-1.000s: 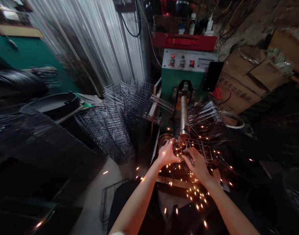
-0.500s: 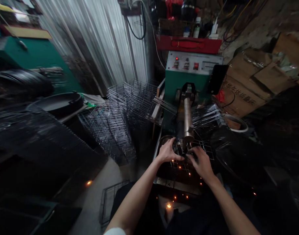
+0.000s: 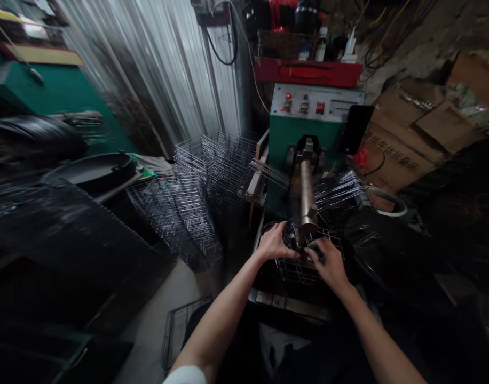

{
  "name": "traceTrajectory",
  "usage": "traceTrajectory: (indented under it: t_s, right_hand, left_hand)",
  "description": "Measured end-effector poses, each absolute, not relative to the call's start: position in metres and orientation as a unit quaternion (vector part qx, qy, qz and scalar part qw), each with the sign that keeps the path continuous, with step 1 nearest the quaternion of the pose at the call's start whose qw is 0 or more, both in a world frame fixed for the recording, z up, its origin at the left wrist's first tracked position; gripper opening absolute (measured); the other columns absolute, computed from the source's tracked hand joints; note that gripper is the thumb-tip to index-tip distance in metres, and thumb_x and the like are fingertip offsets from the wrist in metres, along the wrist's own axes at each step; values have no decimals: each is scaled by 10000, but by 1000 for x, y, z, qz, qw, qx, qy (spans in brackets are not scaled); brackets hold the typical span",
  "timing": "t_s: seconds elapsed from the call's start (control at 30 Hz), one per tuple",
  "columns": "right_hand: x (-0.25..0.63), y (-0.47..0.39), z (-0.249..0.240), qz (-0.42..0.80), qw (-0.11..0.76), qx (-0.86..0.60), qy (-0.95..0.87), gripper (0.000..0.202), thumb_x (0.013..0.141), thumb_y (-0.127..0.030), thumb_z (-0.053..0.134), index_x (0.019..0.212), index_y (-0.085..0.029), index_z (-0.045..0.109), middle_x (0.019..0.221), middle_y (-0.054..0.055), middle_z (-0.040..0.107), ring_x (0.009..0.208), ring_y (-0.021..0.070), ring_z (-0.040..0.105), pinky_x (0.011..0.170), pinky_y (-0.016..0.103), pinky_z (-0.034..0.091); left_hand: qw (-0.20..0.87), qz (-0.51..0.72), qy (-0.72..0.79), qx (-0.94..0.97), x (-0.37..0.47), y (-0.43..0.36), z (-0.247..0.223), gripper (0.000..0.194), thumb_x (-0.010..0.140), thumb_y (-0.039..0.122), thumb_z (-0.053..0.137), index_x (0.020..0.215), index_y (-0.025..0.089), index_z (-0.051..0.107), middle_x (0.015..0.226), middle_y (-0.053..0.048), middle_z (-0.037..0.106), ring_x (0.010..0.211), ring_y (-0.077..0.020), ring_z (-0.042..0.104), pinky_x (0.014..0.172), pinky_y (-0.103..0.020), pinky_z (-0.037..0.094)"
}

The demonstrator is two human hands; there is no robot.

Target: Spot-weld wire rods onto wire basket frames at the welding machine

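where the room began at far left, a teal machine (image 3: 104,125) stood behind a coil of dark wire (image 3: 48,138). next, corrugated metal sheeting (image 3: 168,64), upright; before it, wire racks (image 3: 194,186), stacked and leaning. at centre, one green machine (image 3: 282,144), its control panel (image 3: 332,104) showing a lit red lamp, with a metal cylinder (image 3: 307,197) projecting forward. to the right, cardboard cartons (image 3: 396,144), creased. below the cylinder's end, a wire grid (image 3: 298,272) lay between both hands. left hand (image 3: 273,242): thumb and forefinger parted wide, at the grid's left; contact with wire uncertain. right hand (image 3: 328,261): fingers bent, thumb near them, at the grid's right; too dark to tell whether it gripped wire.
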State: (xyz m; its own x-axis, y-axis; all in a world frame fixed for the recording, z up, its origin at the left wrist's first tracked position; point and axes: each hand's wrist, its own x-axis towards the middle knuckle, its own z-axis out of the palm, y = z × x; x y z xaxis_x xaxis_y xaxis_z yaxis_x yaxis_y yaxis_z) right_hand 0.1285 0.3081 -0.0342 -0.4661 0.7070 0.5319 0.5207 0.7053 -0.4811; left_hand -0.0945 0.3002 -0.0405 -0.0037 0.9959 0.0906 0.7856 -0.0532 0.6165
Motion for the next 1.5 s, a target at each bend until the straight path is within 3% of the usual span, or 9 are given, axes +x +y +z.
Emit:
traceTrajectory:
  t_s: [0.27, 0.4, 0.5, 0.63, 0.77, 1.07, 1.17, 1.27, 1.5]
  right_hand:
    - [136, 304, -34, 184, 372, -356, -837, 195, 973, -352, 559, 867, -211, 642, 868, 60, 655, 840, 239, 624, 772, 365, 488]
    - [169, 294, -37, 268, 360, -389, -804, 235, 962, -422, 575, 997, -212, 674, 1000, 79, 690, 939, 257, 646, 834, 385, 514]
    - [192, 282, -41, 363, 369, -430, -740, 324, 921, -503, 611, 989, -193, 676, 987, 100, 710, 919, 274, 671, 816, 391, 548]
    - [203, 260, -47, 493, 413, -475, -602, 419, 809, -539, 749, 990, -182, 626, 886, 96, 715, 707, 227, 677, 617, 320, 569]
    - [200, 240, -45, 549, 432, -499, -512, 459, 757, -494, 827, 985, -186, 574, 815, 57, 704, 555, 125, 577, 489, 214, 474]
    - [179, 218, -7, 658, 380, -464, -456, 501, 705, -531, 853, 935, -178, 581, 550, -43, 570, 291, 5, 297, 308, 109, 164]
    - [176, 209, 10, 726, 343, -373, -464, 461, 755, -540, 809, 971, -167, 646, 622, 11, 627, 348, 45, 440, 345, 133, 311]
    - [169, 206, 25, 756, 282, -262, -530, 557, 789, -626, 734, 1093, -160, 696, 904, 126, 714, 702, 207, 685, 625, 295, 557]
    - [136, 224, 23, 399, 235, -274, -843, 186, 972, -336, 589, 930, -199, 707, 894, 43, 692, 846, 201, 644, 786, 307, 485]
  left_hand:
    - [235, 272, 615, 702, -112, 299, -42, 1296, 454, 633, 867, 1535, 316, 227, 1526, -122, 398, 1384, -384, 429, 1136, -537, 355]
    - [329, 380, 598, 625, -139, 266, -100, 1588, 381, 541, 922, 1560, 260, -104, 1636, -186, 102, 1502, -360, 207, 1186, -529, 273]
    - [500, 422, 573, 494, -134, 241, -164, 1501, 521, 451, 870, 1508, 318, -254, 1645, -188, 68, 1482, -322, 283, 1094, -499, 408]
    - [631, 492, 465, 379, -97, 237, -222, 1329, 579, 354, 810, 1463, 555, -161, 1665, -54, 76, 1376, -279, 451, 870, -405, 554]
    - [681, 593, 332, 273, -78, 252, -238, 1343, 478, 224, 865, 1491, 557, 49, 1658, -45, 68, 1276, -258, 498, 741, -232, 523]
    - [552, 621, 433, 349, -129, 198, -175, 1088, 509, 235, 909, 1431, 341, 341, 1459, -107, 409, 1241, -310, 532, 975, -419, 497]
    - [483, 575, 477, 457, -146, 176, -133, 1081, 505, 265, 919, 1424, 292, 349, 1397, -112, 467, 1249, -324, 527, 1051, -483, 450]
    - [438, 525, 518, 515, -142, 174, -101, 1095, 485, 258, 918, 1424, 267, 353, 1371, -116, 498, 1252, -328, 534, 1086, -495, 425]
    - [363, 457, 583, 565, -99, 200, -73, 1156, 463, 332, 919, 1447, 261, 317, 1427, -108, 495, 1251, -320, 575, 1073, -461, 473]
